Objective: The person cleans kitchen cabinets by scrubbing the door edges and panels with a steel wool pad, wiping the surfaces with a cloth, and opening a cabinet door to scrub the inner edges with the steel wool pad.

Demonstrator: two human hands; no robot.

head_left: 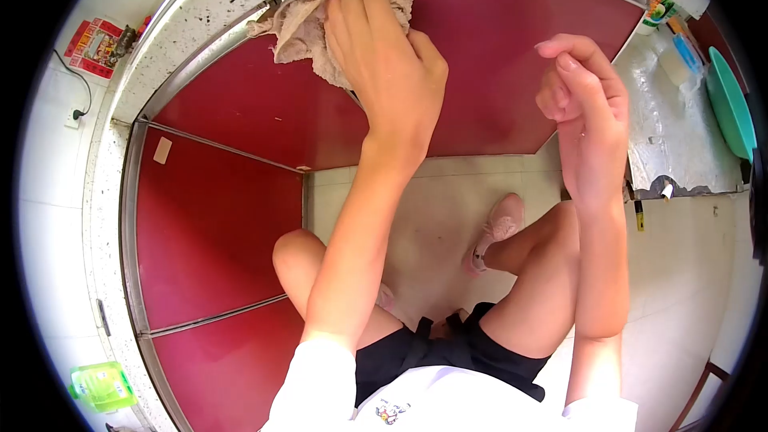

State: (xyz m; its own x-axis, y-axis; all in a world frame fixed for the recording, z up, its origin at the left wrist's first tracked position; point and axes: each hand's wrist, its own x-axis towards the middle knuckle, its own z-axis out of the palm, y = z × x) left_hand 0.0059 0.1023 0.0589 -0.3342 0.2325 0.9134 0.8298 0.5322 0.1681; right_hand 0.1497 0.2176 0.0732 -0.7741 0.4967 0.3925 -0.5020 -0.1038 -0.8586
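Note:
My left hand (388, 80) presses a crumpled beige cloth (300, 30) against the top of a dark red cabinet front (496, 56), just under the counter's metal edge. Its fingers lie over the cloth, and their tips are partly hidden in the folds. To the right, my right hand (590, 96) is raised in the air in front of the cabinet. Its fingers are curled in with the thumb against them, and nothing shows in its grasp.
A speckled stone counter (120, 132) curves along the left and top. On the left are a red packet (94, 48) and a green plastic box (104, 386). At right, a foil-covered surface (672, 128) stands beside a teal basin (728, 104). My bent knees are below.

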